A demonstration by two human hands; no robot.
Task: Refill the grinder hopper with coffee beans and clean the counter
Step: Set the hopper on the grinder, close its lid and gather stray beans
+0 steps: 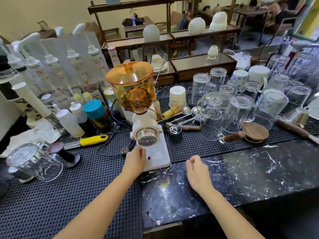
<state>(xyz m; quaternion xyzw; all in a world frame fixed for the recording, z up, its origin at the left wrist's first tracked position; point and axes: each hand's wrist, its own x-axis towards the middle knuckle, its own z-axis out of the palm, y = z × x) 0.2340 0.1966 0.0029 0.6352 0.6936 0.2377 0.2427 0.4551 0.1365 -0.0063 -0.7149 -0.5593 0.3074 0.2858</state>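
The dark marbled desk [241, 169] is spread across the view, partly covered by a perforated black mat [60, 195]; the white grinder [150, 135] is stood at the middle, its base lying where mat and bare marble meet; it is topped by the amber hopper [133, 87], whose lid is seated and in which coffee beans [138, 102] are seen low down. Upturned glasses [241, 100] are crowded at the right, syrup bottles [69, 66] at the left. The left hand [135, 161] is laid on the grinder base, its fingers curled down at the near edge, nothing clearly gripped; the right hand [198, 173] is held over bare marble, its fingers loosely clenched and empty. A single stray bean [149, 158] is left on the base, just beside the left hand.
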